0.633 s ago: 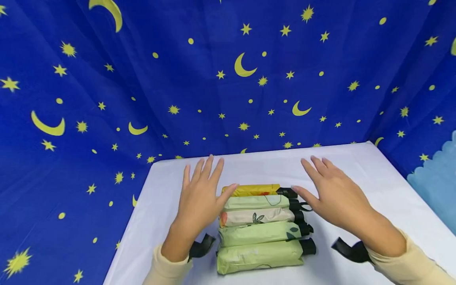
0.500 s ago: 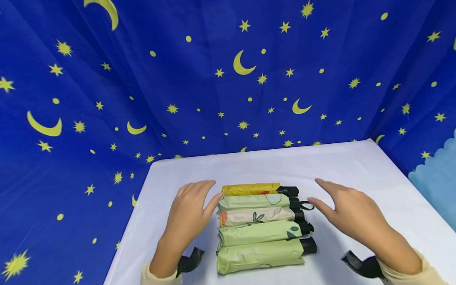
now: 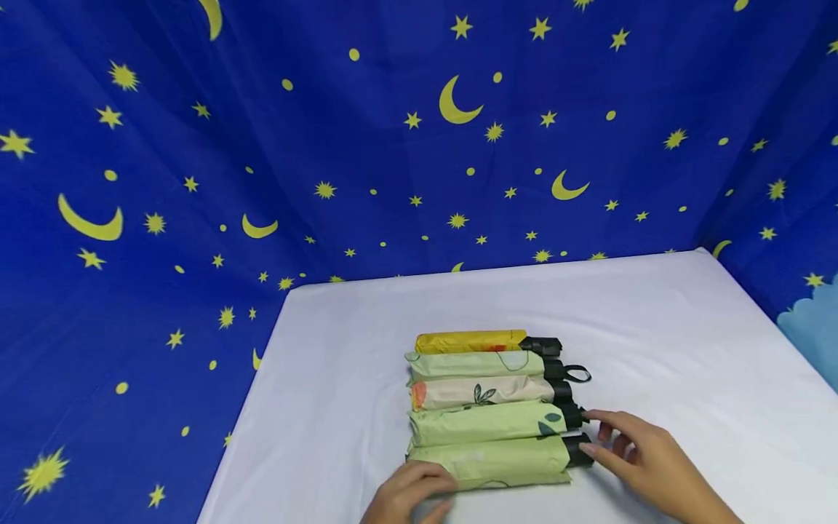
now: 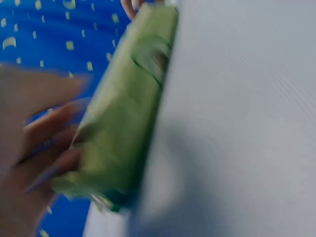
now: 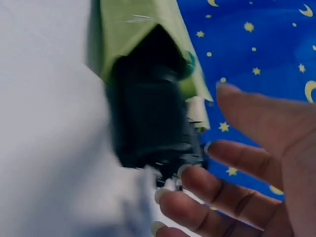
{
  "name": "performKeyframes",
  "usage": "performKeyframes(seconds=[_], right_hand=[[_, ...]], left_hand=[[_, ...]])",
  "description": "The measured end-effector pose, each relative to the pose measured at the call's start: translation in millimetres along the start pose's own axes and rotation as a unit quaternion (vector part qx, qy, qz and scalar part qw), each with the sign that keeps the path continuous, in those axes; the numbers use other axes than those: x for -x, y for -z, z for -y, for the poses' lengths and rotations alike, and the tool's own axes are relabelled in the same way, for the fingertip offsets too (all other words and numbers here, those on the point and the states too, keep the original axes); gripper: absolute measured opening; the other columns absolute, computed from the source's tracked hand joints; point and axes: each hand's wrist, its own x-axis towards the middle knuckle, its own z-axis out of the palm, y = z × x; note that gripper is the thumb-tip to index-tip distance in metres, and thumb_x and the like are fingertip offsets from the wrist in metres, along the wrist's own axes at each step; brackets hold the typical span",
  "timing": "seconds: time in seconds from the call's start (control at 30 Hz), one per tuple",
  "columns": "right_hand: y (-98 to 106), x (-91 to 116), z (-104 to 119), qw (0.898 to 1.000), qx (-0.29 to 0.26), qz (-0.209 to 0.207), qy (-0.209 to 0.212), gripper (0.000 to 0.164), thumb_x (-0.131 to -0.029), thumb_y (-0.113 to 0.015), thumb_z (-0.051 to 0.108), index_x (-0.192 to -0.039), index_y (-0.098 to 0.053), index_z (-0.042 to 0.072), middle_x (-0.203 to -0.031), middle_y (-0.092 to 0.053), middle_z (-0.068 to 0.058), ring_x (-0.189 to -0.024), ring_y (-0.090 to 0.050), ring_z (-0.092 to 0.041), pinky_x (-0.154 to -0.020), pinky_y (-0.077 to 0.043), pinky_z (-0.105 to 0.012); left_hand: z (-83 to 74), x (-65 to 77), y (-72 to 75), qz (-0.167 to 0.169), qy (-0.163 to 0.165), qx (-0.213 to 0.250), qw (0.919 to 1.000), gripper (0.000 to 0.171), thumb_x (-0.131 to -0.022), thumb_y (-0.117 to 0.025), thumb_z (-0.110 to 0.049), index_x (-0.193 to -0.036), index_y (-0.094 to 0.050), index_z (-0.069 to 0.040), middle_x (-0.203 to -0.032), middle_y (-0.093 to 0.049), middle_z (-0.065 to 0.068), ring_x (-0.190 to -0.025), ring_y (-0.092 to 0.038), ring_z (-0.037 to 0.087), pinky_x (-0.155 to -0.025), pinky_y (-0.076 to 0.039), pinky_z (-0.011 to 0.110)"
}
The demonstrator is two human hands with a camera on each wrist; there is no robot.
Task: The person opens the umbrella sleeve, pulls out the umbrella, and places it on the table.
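Several folded umbrellas lie side by side on the white table. Nearest to me is a light green umbrella (image 3: 497,462) with a black handle (image 3: 577,450). Behind it come another green umbrella (image 3: 484,424), a cream one with a leaf print (image 3: 497,391), a pale green one (image 3: 471,364) and a yellow one (image 3: 468,341). My left hand (image 3: 409,495) is at the nearest umbrella's left end, fingers loosely bent; the left wrist view is blurred, so contact is unclear. My right hand (image 3: 644,458) is beside the handle end, thumb and fingers apart, not wrapped around it.
The white tablecloth (image 3: 340,349) spreads around the row. A blue curtain (image 3: 366,145) with yellow moons and stars rises behind the table and along its sides. A black strap loop (image 3: 577,374) sticks out right from the pale green umbrella.
Both hands have come down and toward me, from beside the far umbrellas to the two ends of the nearest one. The umbrellas keep their row; the head view has shifted slightly.
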Motion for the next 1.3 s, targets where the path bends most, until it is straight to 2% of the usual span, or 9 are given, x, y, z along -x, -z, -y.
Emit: performKeyframes(seconds=[0.03, 0.1, 0.17, 0.27, 0.4, 0.57, 0.8, 1.0, 1.3], right_hand=[[-5, 4, -3, 1.000, -0.008, 0.001, 0.001, 0.038, -0.085, -0.085, 0.027, -0.120, -0.071, 0.021, -0.083, -0.056, 0.022, -0.066, -0.051, 0.005, -0.052, -0.046, -0.022], [-14, 9, -7, 1.000, -0.011, 0.002, 0.009, 0.041, -0.084, -0.086, 0.030, -0.122, -0.070, 0.026, -0.086, -0.056, 0.022, -0.066, -0.049, 0.005, -0.052, -0.044, -0.021], [-21, 13, -10, 1.000, -0.011, 0.001, 0.018, 0.043, -0.083, -0.088, 0.031, -0.122, -0.069, 0.029, -0.089, -0.054, 0.022, -0.067, -0.047, 0.005, -0.051, -0.041, -0.020], [-28, 15, -14, 1.000, -0.001, -0.013, 0.028, 0.049, -0.077, -0.092, 0.031, -0.121, -0.070, 0.030, -0.089, -0.052, 0.022, -0.067, -0.044, 0.005, -0.052, -0.038, -0.019], [-29, 15, -17, 0.999, -0.001, -0.016, 0.032, 0.053, -0.073, -0.094, 0.026, -0.121, -0.070, 0.029, -0.089, -0.051, 0.023, -0.067, -0.044, 0.005, -0.051, -0.038, -0.018], [-32, 15, -20, 0.999, -0.004, -0.011, 0.044, 0.052, -0.075, -0.092, 0.023, -0.122, -0.070, 0.028, -0.089, -0.051, 0.023, -0.067, -0.044, 0.005, -0.053, -0.039, -0.017], [-34, 15, -19, 0.999, -0.015, -0.023, 0.047, 0.050, -0.076, -0.092, 0.020, -0.122, -0.072, 0.027, -0.092, -0.055, 0.022, -0.067, -0.045, 0.005, -0.052, -0.040, -0.016], [-32, 10, -19, 0.998, -0.048, -0.019, 0.040, 0.047, -0.077, -0.091, 0.023, -0.120, -0.073, 0.032, -0.102, -0.061, 0.018, -0.069, -0.048, 0.002, -0.054, -0.041, -0.017], [-31, 13, -23, 0.998, -0.060, -0.010, 0.032, 0.046, -0.074, -0.093, 0.027, -0.116, -0.076, 0.032, -0.113, -0.065, 0.008, -0.071, -0.052, 0.000, -0.056, -0.044, -0.019]], left_hand=[[2.1, 4.2, -4.6, -0.044, 0.024, -0.026, 0.9984, 0.035, -0.086, -0.083, -0.008, -0.119, -0.074, -0.016, -0.116, -0.066, -0.004, -0.101, -0.064, 0.011, -0.085, -0.052, 0.020], [5.8, 11.4, -8.7, -0.119, 0.095, -0.071, 0.9857, 0.040, -0.081, -0.089, -0.014, -0.117, -0.074, -0.021, -0.114, -0.062, -0.009, -0.096, -0.062, 0.009, -0.081, -0.052, 0.019], [9.0, 18.0, -8.2, -0.148, 0.159, -0.084, 0.9725, 0.045, -0.079, -0.092, -0.022, -0.119, -0.072, -0.023, -0.116, -0.059, -0.011, -0.098, -0.062, 0.010, -0.081, -0.054, 0.023], [11.9, 26.6, -4.7, -0.113, 0.248, -0.085, 0.9584, 0.049, -0.080, -0.090, -0.039, -0.124, -0.070, -0.029, -0.120, -0.055, -0.016, -0.103, -0.060, 0.007, -0.083, -0.055, 0.026], [14.9, 33.4, -2.1, -0.057, 0.294, -0.071, 0.9514, 0.055, -0.081, -0.086, -0.048, -0.129, -0.067, -0.029, -0.121, -0.058, -0.018, -0.106, -0.062, 0.004, -0.088, -0.057, 0.030], [19.0, 35.4, -2.9, -0.049, 0.279, -0.057, 0.9573, 0.057, -0.083, -0.086, -0.045, -0.132, -0.066, -0.025, -0.122, -0.061, -0.016, -0.105, -0.064, 0.004, -0.086, -0.057, 0.028], [27.4, 33.2, -4.7, -0.064, 0.240, -0.069, 0.9661, 0.058, -0.080, -0.089, -0.041, -0.131, -0.067, -0.028, -0.122, -0.060, -0.020, -0.107, -0.065, 0.007, -0.088, -0.057, 0.029], [30.8, 32.5, -1.6, -0.060, 0.226, -0.077, 0.9692, 0.058, -0.078, -0.091, -0.036, -0.130, -0.067, -0.031, -0.121, -0.060, -0.020, -0.106, -0.064, 0.006, -0.088, -0.057, 0.031], [36.4, 33.3, -3.1, -0.062, 0.183, -0.055, 0.9795, 0.058, -0.077, -0.092, -0.022, -0.130, -0.067, -0.024, -0.121, -0.063, -0.014, -0.106, -0.065, 0.009, -0.091, -0.052, 0.019]])
